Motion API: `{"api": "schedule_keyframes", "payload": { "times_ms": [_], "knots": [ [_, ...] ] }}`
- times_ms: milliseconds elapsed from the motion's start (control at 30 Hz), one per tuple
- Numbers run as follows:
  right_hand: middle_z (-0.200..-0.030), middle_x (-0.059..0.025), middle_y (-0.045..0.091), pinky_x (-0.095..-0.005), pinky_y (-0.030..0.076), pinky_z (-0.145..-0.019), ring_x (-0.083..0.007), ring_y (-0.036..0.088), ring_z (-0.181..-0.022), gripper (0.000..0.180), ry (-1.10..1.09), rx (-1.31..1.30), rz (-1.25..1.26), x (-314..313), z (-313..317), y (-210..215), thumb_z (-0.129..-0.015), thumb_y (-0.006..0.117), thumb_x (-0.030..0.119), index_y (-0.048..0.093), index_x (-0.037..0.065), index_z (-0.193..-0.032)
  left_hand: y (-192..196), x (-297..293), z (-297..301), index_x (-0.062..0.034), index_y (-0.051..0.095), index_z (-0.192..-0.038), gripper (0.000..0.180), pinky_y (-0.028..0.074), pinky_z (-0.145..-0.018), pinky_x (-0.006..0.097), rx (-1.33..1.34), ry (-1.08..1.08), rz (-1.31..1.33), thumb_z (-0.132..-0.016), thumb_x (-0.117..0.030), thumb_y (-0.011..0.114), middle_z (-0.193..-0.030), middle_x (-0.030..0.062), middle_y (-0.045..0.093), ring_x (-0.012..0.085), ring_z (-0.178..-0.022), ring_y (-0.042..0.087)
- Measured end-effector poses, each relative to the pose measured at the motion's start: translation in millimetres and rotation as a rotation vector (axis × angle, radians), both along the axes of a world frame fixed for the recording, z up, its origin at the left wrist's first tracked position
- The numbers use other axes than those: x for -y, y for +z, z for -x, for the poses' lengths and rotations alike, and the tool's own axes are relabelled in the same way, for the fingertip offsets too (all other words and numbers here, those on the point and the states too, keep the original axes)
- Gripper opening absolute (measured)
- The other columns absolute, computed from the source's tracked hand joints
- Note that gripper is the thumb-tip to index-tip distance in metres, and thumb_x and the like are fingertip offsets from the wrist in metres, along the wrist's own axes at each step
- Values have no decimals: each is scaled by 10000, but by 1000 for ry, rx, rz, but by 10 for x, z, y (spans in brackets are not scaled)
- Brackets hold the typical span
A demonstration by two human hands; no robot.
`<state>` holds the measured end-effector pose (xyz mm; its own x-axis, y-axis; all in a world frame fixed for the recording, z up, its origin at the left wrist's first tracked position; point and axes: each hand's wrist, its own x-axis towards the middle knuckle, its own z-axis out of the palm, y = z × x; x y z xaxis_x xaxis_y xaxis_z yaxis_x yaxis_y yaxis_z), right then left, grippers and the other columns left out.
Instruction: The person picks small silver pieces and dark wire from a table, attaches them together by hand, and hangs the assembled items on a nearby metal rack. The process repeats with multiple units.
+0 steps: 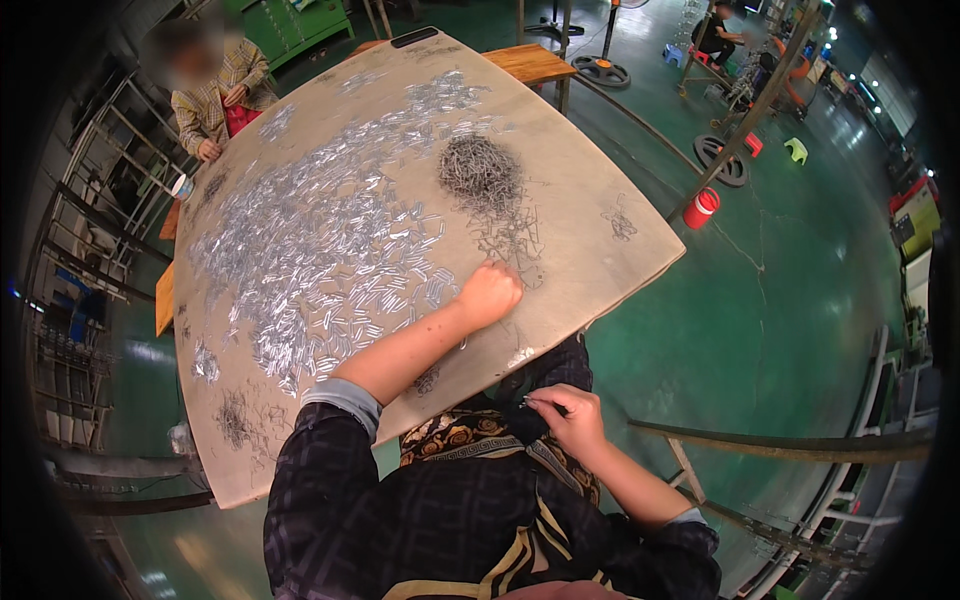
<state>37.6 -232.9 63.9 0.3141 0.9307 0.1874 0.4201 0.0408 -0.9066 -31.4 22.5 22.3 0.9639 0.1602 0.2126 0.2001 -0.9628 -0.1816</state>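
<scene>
My left hand (pixel 492 291) is closed like a fist and rests on the near side of the tan tabletop (pixel 590 255). It is at the lower end of a trail of thin dark wire pieces (pixel 500 235); what its curled fingers hold is hidden. Over my lap, below the table edge, my right hand (pixel 575 420) pinches a small shiny metal piece (pixel 527 402) between thumb and fingertips. Left of my left hand, many loose shiny silver metal pieces (pixel 330 240) are spread. Beyond it stands a heap of dark wire pieces (pixel 480 170).
Another person (pixel 220 85) works at the table's far left corner, near a white cup (pixel 182 187). Smaller wire clusters (pixel 237 420) lie near the left edge. A metal rail (pixel 780 440) runs at my right. A red jug (pixel 702 207) stands beyond the table's right corner.
</scene>
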Motion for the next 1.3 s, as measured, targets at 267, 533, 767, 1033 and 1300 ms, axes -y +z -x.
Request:
{"api": "schedule_keyframes", "payload": {
  "times_ms": [267, 533, 767, 1033, 1300],
  "knots": [
    [-806, -115, 693, -292, 511, -603, -206, 669, -681, 98, -62, 1, -41, -21, -37, -32, -778, 727, -14, 695, 1, -870, 184, -51, 92, -20, 656, -776, 61, 519, -671, 358, 215, 299, 671, -751, -73, 637, -758, 108, 667, 239, -754, 664],
    [-784, -105, 684, -272, 507, -604, -178, 666, -677, 115, -94, -16, -18, -69, -31, -39, -773, 732, -23, 688, -6, -877, 482, 742, 660, -51, 636, -898, 39, 451, -653, 233, 383, 96, 1864, -878, -41, 669, -795, -50, 624, 40, -735, 554],
    [-788, -117, 681, -286, 510, -592, -205, 668, -668, 120, -73, -20, -42, -78, -3, -50, -782, 722, -21, 695, 6, -896, 454, 1119, 802, -26, 622, -932, 50, 434, -754, 239, 353, 78, 1762, -896, -28, 657, -901, -12, 601, 72, -840, 537],
    [-781, -125, 684, -282, 513, -599, -199, 670, -667, 92, -2, 11, -60, -115, -1, -45, -776, 732, -17, 696, -6, -860, 396, 1288, 851, -32, 578, -986, 108, 498, -776, 320, 525, -16, 1294, -893, -3, 623, -962, 86, 656, 196, -887, 630],
    [-767, -93, 629, -308, 488, -600, -218, 608, -670, 154, 75, 200, -127, -539, -156, -191, -756, 733, 31, 707, 20, -908, 329, 1384, 958, -53, 557, -955, 183, 504, -786, 381, 564, -99, 996, -821, 9, 666, -933, 97, 659, 281, -878, 635]
  ]
}}
